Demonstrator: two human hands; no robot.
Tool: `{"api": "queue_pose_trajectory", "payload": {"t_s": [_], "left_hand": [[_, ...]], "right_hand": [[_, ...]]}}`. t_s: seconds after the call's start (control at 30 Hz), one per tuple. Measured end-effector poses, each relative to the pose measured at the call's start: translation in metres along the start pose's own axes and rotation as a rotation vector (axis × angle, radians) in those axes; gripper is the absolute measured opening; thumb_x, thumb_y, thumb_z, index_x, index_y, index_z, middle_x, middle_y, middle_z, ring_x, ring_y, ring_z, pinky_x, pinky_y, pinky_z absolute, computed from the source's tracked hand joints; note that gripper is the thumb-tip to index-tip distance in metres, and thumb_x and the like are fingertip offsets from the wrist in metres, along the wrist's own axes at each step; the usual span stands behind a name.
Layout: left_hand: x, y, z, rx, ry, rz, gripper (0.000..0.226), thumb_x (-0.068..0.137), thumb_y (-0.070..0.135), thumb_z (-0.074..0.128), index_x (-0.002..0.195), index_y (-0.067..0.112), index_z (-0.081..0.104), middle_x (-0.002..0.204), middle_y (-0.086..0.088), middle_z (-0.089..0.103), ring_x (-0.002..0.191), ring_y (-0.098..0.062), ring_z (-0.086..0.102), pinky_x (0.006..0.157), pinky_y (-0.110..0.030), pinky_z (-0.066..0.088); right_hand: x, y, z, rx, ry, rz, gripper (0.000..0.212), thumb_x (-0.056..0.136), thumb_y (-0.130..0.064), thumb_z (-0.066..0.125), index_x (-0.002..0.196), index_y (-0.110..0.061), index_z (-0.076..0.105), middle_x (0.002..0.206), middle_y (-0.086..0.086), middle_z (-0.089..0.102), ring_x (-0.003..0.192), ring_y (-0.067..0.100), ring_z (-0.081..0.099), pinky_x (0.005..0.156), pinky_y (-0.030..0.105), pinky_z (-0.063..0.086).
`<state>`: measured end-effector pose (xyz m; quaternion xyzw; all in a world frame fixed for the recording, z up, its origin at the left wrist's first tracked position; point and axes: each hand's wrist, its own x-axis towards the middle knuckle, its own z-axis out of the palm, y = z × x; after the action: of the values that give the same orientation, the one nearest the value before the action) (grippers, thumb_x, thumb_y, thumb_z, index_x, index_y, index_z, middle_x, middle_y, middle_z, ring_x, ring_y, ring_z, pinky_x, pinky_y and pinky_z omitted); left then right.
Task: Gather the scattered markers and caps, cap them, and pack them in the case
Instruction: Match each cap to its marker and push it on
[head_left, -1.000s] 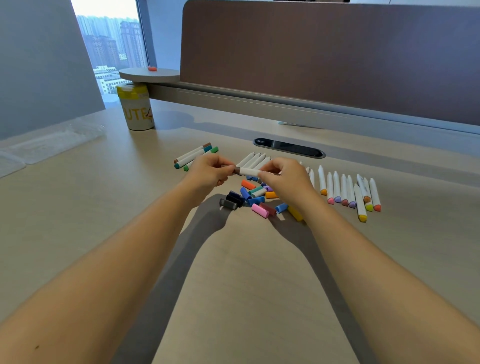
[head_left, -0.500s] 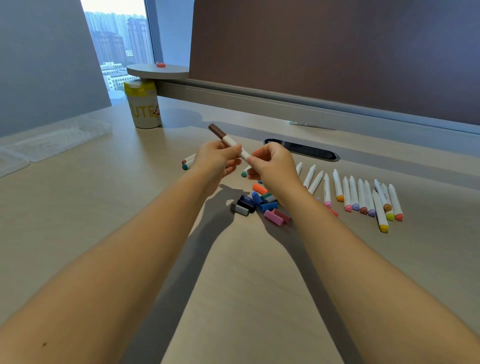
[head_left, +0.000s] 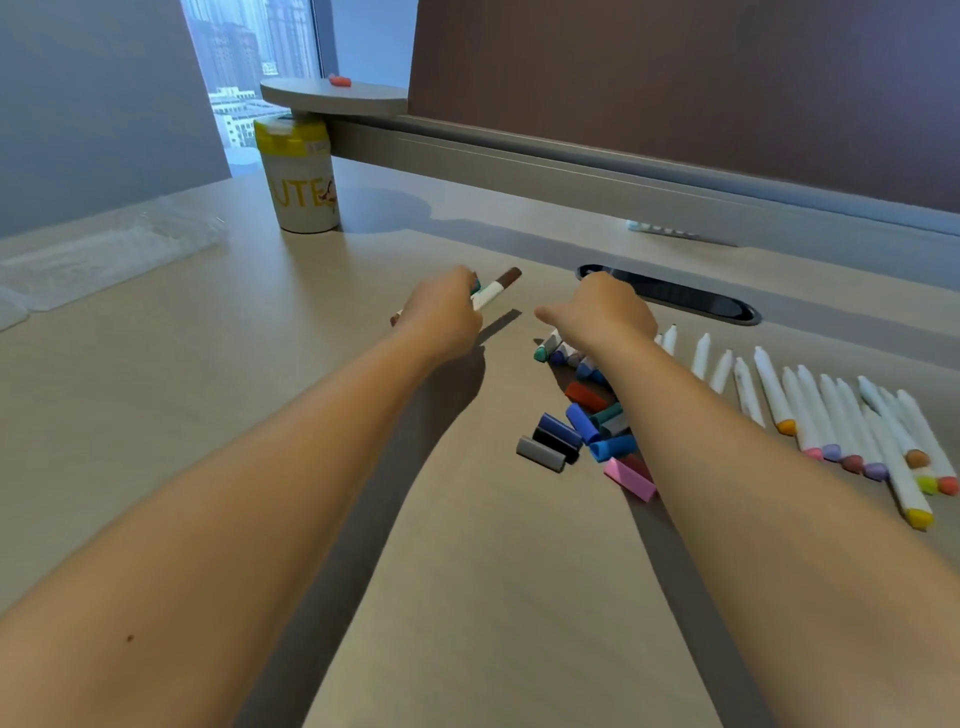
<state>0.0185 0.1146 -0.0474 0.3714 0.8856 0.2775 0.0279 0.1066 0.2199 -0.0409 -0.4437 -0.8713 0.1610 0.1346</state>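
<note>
1. The desk (head_left: 156, 395) is a light wood-look surface, w/ long arm shadows on it toward the viewer.
2. At the back stands a brown partition panel (head_left: 675, 93) on a grey rail; at left a window (head_left: 249, 57) shows tall buildings.
3. A black oval cable slot (head_left: 691, 301) sits in the desk, just behind the right hand.
4. A white cup w/ yellow lid (head_left: 302, 176) stands at back left, under a small round grey shelf (head_left: 332, 98); a small red thing lies on the shelf.
5. The clear plastic case (head_left: 104, 254) lies at far left, well apart from the markers.
6. Left hand (head_left: 441, 317) grips a white marker w/ brown cap (head_left: 496, 291), which is tilted, cap end pointing up-right. Other marker ends peek out near this hand.
7. Right hand (head_left: 602, 312) is over the left end of the marker row, thumb out to the left; fingers are hidden, so I cannot tell if it holds sth.
8. Loose caps (head_left: 582, 431) (grey, black, blue, red, teal, pink) lie in a pile beside the right forearm.
9. Uncapped white markers (head_left: 810, 410) lie in a row at right, coloured ends toward the viewer.
</note>
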Motion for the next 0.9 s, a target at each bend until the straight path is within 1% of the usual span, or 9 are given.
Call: {"api": "queue_pose_trajectory", "payload": {"t_s": [0.1,0.3,0.37,0.47,0.57,0.67,0.77,0.87,0.9], "left_hand": [[0.009,-0.007,0.007,0.187,-0.003,0.091,0.03,0.092,0.006,0.047,0.122,0.004,0.048,0.123,-0.019,0.054,0.11,-0.034,0.052,0.092,-0.04,0.045],[0.018,-0.013,0.019,0.286,0.058,0.157,0.034,0.094,0.01,0.048,0.128,0.005,0.046,0.122,-0.018,0.051,0.11,-0.032,0.049,0.092,-0.039,0.044],[0.016,-0.013,0.018,0.248,0.076,0.147,0.038,0.093,0.014,0.051,0.13,0.005,0.046,0.123,-0.018,0.051,0.111,-0.032,0.048,0.092,-0.038,0.043],[0.004,-0.014,0.007,0.085,0.118,0.076,0.036,0.092,0.016,0.053,0.127,0.005,0.049,0.125,-0.016,0.051,0.111,-0.031,0.049,0.091,-0.035,0.042],[-0.014,-0.02,-0.005,-0.085,0.154,-0.04,0.031,0.092,0.012,0.052,0.122,0.006,0.053,0.124,-0.013,0.054,0.109,-0.027,0.051,0.084,-0.03,0.042],[-0.038,-0.024,-0.013,-0.15,0.129,-0.079,0.027,0.092,0.012,0.052,0.118,0.007,0.056,0.12,-0.012,0.058,0.105,-0.026,0.053,0.078,-0.025,0.036],[-0.063,-0.02,-0.014,-0.204,0.083,-0.09,0.022,0.092,0.012,0.052,0.113,0.007,0.059,0.119,-0.013,0.06,0.104,-0.027,0.054,0.078,-0.023,0.036],[-0.085,-0.011,-0.009,-0.207,0.038,-0.06,0.021,0.093,0.013,0.051,0.112,0.009,0.06,0.117,-0.01,0.06,0.091,-0.016,0.048,0.078,-0.022,0.037],[-0.091,-0.006,-0.007,-0.203,0.02,-0.049,0.022,0.093,0.014,0.051,0.113,0.009,0.059,0.116,-0.009,0.06,0.091,-0.014,0.047,0.078,-0.022,0.038]], "right_hand": [[0.007,-0.005,0.006,-0.2,-0.029,0.018,0.037,0.09,-0.04,0.054,0.112,-0.01,0.056,0.094,0.008,0.053,0.089,0.024,0.051,0.081,0.032,0.04],[0.008,-0.004,0.011,-0.159,-0.081,0.009,0.021,0.088,-0.029,0.054,0.101,-0.012,0.057,0.088,0.007,0.054,0.088,0.025,0.056,0.074,0.031,0.039],[0.005,-0.002,0.007,-0.069,-0.091,0.014,0.015,0.088,-0.026,0.052,0.092,-0.012,0.052,0.083,0.007,0.053,0.081,0.024,0.054,0.067,0.029,0.041],[-0.001,0.002,-0.003,0.104,-0.081,0.037,0.018,0.088,-0.026,0.053,0.09,-0.009,0.049,0.067,0.003,0.044,0.068,0.021,0.05,0.049,0.023,0.031],[-0.01,0.006,-0.012,0.295,-0.057,0.039,0.02,0.087,-0.022,0.055,0.098,-0.006,0.056,0.077,0.008,0.053,0.061,0.018,0.05,0.045,0.02,0.03],[-0.026,0.009,-0.018,0.455,-0.063,0.026,0.023,0.089,-0.013,0.054,0.104,0.002,0.061,0.096,0.017,0.062,0.071,0.02,0.057,0.059,0.021,0.044],[-0.047,0.016,-0.027,0.539,-0.097,0.019,0.021,0.093,-0.011,0.05,0.107,0.001,0.059,0.092,0.013,0.062,0.065,0.015,0.058,0.062,0.023,0.049],[-0.066,0.028,-0.035,0.545,-0.054,0.023,0.024,0.093,-0.009,0.049,0.107,0.007,0.06,0.101,0.023,0.063,0.091,0.034,0.064,0.087,0.044,0.054],[-0.072,0.033,-0.038,0.537,-0.042,0.036,0.026,0.093,-0.01,0.049,0.11,0.007,0.06,0.101,0.024,0.062,0.092,0.035,0.062,0.09,0.044,0.052]]}}
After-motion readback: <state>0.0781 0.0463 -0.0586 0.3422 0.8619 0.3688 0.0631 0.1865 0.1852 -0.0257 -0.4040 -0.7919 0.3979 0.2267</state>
